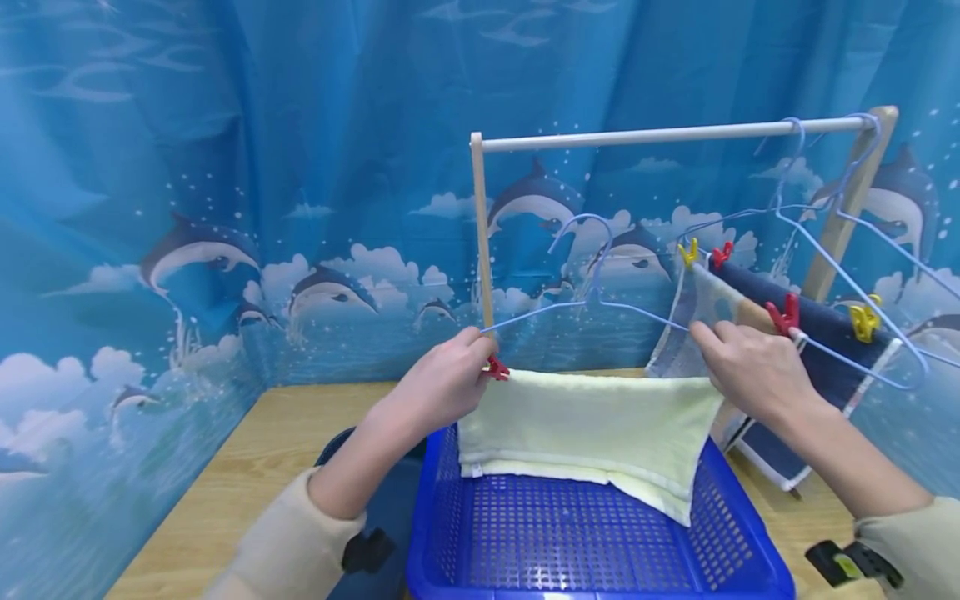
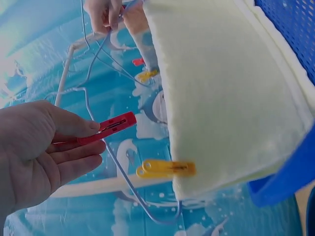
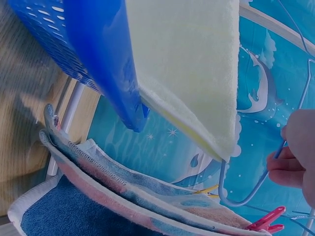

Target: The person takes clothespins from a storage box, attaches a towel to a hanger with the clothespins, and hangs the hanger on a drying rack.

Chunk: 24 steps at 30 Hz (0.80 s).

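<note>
A pale yellow towel (image 1: 585, 417) hangs folded over the lower bar of a light blue wire hanger (image 1: 555, 307), above a blue basket. My left hand (image 1: 450, 375), at the hanger's left side, pinches a red clothespin (image 2: 112, 126) between thumb and fingers. In the left wrist view, a yellow clothespin (image 2: 167, 168) sits on the towel's edge near the hanger's end; the head view does not show it. My right hand (image 1: 757, 367) grips the hanger's right arm, its fingers curled round the wire (image 3: 287, 140) in the right wrist view.
The blue basket (image 1: 600, 587) stands on the wooden table (image 1: 315, 408). Behind it is a rack with a white rail (image 1: 637, 135). Two hangers on its right end carry towels (image 1: 817, 333) with red and yellow clothespins. A dark blue container (image 1: 390, 517) stands left of the basket.
</note>
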Motion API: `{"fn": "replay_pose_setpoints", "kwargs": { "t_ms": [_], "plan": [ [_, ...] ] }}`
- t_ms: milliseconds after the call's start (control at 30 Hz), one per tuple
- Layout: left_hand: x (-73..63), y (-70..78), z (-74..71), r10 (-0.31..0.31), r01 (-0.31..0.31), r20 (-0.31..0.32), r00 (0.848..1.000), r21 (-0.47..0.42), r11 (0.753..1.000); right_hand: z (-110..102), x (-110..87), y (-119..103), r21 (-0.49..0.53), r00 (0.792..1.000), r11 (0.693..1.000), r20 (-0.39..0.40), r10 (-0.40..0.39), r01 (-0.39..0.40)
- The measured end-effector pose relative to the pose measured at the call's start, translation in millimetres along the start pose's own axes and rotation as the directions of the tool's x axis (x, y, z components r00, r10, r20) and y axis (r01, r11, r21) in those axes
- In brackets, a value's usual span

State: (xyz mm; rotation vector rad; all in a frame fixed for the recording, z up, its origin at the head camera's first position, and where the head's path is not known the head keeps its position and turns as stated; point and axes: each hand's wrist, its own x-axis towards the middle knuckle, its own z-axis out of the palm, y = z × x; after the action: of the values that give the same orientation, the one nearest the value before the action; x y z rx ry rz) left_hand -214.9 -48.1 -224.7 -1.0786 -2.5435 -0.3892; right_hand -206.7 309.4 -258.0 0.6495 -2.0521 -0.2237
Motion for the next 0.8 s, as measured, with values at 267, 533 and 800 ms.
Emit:
{"fn": "replay_pose_setpoints", "kwargs": {
  "t_ms": [267, 533, 800],
  "plan": [
    [18.1, 14.6, 4.5, 0.106, -0.108, 0.023, 0.994, 0.120, 0.987, 1.4, -0.9, -0.2, 0.000, 1.000, 1.000, 0.007, 0.016, -0.016],
    [30.5, 21.0, 13.3, 0.181, -0.172, -0.026, 0.983, 0.209, 0.963, 3.0, -0.3, -0.7, 0.002, 1.000, 1.000, 0.009, 0.013, -0.013],
    [48.6, 37.6, 21.1, 0.190, -0.180, -0.021, 0.982, 0.228, 0.957, 1.7, 1.6, -0.7, 0.012, 1.000, 1.000, 0.013, 0.014, -0.015]
  ]
}}
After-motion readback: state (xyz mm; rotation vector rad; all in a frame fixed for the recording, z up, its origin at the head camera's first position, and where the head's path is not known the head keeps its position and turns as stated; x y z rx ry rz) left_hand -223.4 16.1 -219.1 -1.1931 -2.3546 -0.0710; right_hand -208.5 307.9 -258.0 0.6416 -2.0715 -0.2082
